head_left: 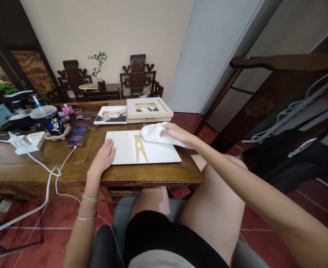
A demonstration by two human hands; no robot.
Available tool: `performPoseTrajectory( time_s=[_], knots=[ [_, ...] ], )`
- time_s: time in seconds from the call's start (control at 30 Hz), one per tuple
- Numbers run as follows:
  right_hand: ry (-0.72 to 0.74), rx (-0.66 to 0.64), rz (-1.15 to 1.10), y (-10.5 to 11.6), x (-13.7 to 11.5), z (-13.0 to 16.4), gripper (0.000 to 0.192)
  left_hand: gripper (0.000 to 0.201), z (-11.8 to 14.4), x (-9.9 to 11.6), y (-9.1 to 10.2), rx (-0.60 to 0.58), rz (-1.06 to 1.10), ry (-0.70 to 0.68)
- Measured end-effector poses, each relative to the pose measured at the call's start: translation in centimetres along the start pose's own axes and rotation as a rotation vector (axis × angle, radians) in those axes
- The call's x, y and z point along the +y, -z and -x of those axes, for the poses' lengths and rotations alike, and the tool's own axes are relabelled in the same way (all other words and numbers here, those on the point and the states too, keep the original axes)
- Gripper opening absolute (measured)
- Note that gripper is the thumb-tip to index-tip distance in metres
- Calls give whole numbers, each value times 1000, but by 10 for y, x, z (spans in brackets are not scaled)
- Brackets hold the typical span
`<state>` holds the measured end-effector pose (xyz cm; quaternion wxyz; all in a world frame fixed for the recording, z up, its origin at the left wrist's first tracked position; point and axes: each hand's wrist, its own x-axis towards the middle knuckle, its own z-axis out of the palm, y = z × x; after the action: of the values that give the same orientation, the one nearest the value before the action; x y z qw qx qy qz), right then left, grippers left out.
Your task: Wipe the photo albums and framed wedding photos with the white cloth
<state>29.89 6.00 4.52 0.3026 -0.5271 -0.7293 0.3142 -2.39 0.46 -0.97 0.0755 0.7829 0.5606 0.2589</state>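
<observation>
A white rectangular board (122, 149) lies flat on the wooden table in front of me. Near its middle is a tan, A-shaped piece (139, 149), probably the folded stand on the back of a picture frame. My left hand (105, 154) rests on the board's left edge, fingers stretched out and holding nothing. In my right hand (177, 134) is a bunched white cloth (155, 134), which lies against the board's upper right part. The cloth covers that corner and hides some of my right fingertips.
Behind the board are a framed photo (150, 109) and a photo panel (112, 115). To the left stand a lidded cup (52, 121), a phone (78, 135), a white power strip (31, 142) and a small glass (78, 113). White cables hang over the table's front edge.
</observation>
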Motion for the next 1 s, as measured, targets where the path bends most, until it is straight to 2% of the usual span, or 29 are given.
performPoseTrajectory(
  time_s=[0.2,0.33,0.4,0.5,0.7,0.8,0.9,1.0],
  knots=[
    [-10,-154,67,8,-13,83,14,47,1,3,1,-14,-1,6],
    [-41,-143,122,13,-19,108,11,48,1,4,1,-14,-9,9],
    [-10,-169,109,12,-20,103,12,48,0,4,1,-13,-11,9],
    [39,-165,78,7,-17,75,13,47,0,4,1,-12,-17,10],
    [14,-1,46,-8,-7,-4,11,47,1,4,2,-10,-13,9],
    [12,57,47,-17,-8,-31,9,46,1,3,2,-4,-6,9],
    [31,82,81,-26,-12,-37,6,46,0,1,1,-4,0,8],
    [78,52,121,-32,-16,-19,9,47,0,2,1,-8,-6,8]
  ],
)
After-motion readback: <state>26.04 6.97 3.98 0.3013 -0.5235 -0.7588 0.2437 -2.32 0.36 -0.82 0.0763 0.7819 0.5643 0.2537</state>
